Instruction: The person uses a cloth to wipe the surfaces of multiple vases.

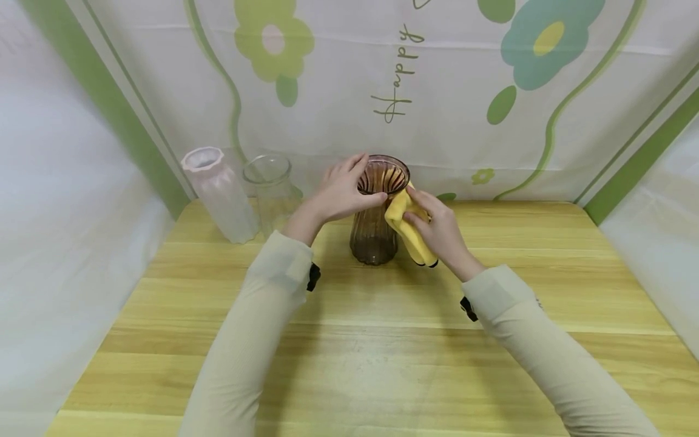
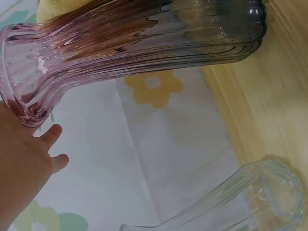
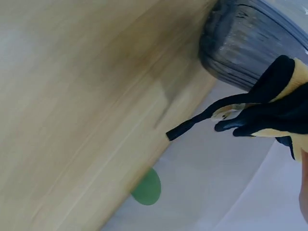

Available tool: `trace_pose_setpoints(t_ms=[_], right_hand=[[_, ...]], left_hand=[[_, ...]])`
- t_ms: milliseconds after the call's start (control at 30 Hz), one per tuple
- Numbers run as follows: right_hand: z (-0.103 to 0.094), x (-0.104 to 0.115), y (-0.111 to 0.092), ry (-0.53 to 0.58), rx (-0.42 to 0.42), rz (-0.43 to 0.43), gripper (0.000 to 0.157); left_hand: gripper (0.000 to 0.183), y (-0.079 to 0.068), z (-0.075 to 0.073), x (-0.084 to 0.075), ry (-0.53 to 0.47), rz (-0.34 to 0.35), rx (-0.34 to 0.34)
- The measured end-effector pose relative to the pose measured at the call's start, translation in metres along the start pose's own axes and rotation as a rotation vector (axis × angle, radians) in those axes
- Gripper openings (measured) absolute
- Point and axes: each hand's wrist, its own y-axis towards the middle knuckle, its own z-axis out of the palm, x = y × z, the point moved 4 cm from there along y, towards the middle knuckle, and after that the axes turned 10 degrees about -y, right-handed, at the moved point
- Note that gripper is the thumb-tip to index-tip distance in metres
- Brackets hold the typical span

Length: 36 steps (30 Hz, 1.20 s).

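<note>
A brown-purple ribbed glass vase (image 1: 374,237) stands upright near the table's back edge. My left hand (image 1: 345,193) holds it at the rim, with the thumb across the front and the fingers at the back left. Two fingertips stick out past the glass in the left wrist view. On the other side, my right hand (image 1: 437,227) pinches a yellow cloth (image 1: 403,212) against the vase's right rim. The cloth's dark-edged end (image 3: 269,103) hangs down beside the vase in the right wrist view.
To the left stand a clear glass vase (image 1: 275,197) and a frosted, pinkish-white vase (image 1: 226,200) that appears slanted in this view. A flower-print curtain (image 1: 349,91) hangs right behind the wooden table (image 1: 371,358).
</note>
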Motion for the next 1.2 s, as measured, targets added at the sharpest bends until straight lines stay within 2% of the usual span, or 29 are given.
trace_pose_setpoints(t_ms=[300, 567, 667, 833, 1000, 1200], right_hand=[[0.009, -0.003, -0.004, -0.033, 0.088, 0.031, 0.053], [0.025, -0.023, -0.025, -0.089, 0.284, 0.093, 0.055], [0.030, -0.028, -0.033, -0.106, 0.329, 0.102, 0.055], [0.030, -0.030, -0.037, -0.112, 0.299, 0.089, 0.053], [0.024, -0.024, -0.031, -0.078, 0.242, 0.078, 0.052], [0.010, -0.010, -0.015, -0.015, 0.106, 0.039, 0.052]], left_hand=[[0.096, -0.001, 0.000, -0.002, -0.017, 0.002, -0.014], [0.097, -0.002, 0.000, -0.003, -0.026, -0.003, -0.027], [0.098, -0.002, 0.000, -0.003, -0.023, -0.001, -0.032], [0.100, -0.003, 0.001, -0.004, -0.006, -0.018, -0.047], [0.097, -0.004, 0.001, -0.005, 0.035, -0.024, -0.072], [0.094, -0.004, 0.000, -0.004, 0.043, -0.024, -0.070]])
